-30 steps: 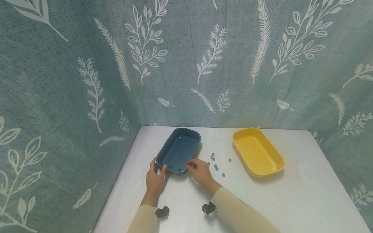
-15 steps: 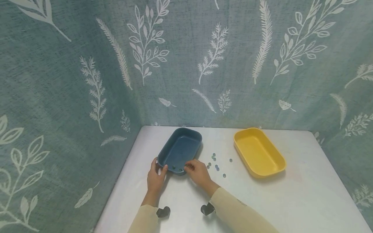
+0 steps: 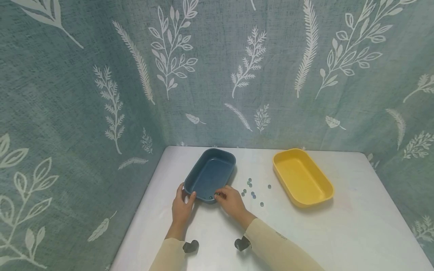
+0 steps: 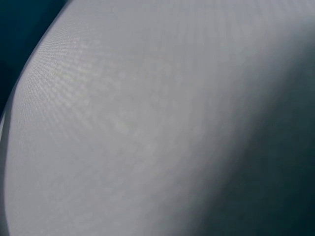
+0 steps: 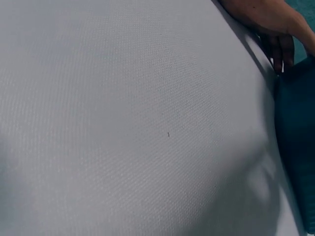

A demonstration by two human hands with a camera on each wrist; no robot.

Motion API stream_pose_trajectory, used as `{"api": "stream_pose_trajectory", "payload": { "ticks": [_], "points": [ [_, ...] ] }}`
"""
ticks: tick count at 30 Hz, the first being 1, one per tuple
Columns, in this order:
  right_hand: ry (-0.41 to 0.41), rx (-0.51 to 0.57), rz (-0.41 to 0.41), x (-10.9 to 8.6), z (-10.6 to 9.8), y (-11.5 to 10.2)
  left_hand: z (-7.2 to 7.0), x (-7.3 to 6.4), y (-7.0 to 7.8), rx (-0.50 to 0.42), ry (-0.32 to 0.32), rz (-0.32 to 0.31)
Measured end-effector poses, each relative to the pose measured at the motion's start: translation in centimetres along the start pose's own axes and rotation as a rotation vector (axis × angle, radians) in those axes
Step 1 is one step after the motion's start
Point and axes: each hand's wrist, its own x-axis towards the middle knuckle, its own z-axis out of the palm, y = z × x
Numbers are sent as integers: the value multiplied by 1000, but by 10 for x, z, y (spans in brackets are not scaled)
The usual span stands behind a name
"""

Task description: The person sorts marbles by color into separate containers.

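Note:
A dark blue rectangular tray (image 3: 210, 174) stands at the left of the white table. My left hand (image 3: 182, 209) grips its near-left corner, thumb over the rim. In the right wrist view, that left hand (image 5: 275, 22) shows at the edge of the tray (image 5: 295, 113). My right hand (image 3: 232, 201) is at the near-right corner, thumb and fingers pinched together at a small greenish marble (image 3: 217, 194), mostly covered by the fingertips. A dark marble (image 3: 211, 197) lies in the tray's near end, just left of these fingers.
Several small green and blue marbles lie loose on the table right of the blue tray, among them a bluish marble (image 3: 254, 197) and one near marble (image 3: 262, 204). A yellow tray (image 3: 303, 177) stands at the right. Patterned cloth (image 3: 210, 94) hangs behind the table.
A marble in the blue tray has shifted from the left part of the near end towards the right. My right fingers moved slightly left over the rim; my left hand keeps its grip.

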Motion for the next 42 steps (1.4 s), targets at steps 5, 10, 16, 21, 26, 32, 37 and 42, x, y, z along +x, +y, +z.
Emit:
{"api": "stream_pose_trajectory", "payload": {
  "ticks": [5, 10, 16, 21, 26, 32, 37, 42],
  "points": [
    [-22, -17, 15, -1, 0, 2, 0, 0, 1, 3, 1, -5],
    [-35, -13, 34, -1, 0, 3, 0, 0, 0, -6, 5, 8],
    [-49, -14, 49, -2, 0, 6, 0, 0, 1, -19, -3, 8],
    [-57, -5, 43, -3, -5, 9, 0, 0, 2, -11, -9, -1],
    [-17, -11, 16, -2, -15, 14, -1, 0, 3, -17, -12, -7],
    [7, -90, 60, 0, -32, 33, -1, 0, 2, -21, -12, -8],
    [46, -145, 50, 4, -51, 54, 0, -1, 1, -17, -8, -21],
    [76, -160, 78, 6, -69, 72, 1, 0, 1, -21, 2, -10]
  ]
}}
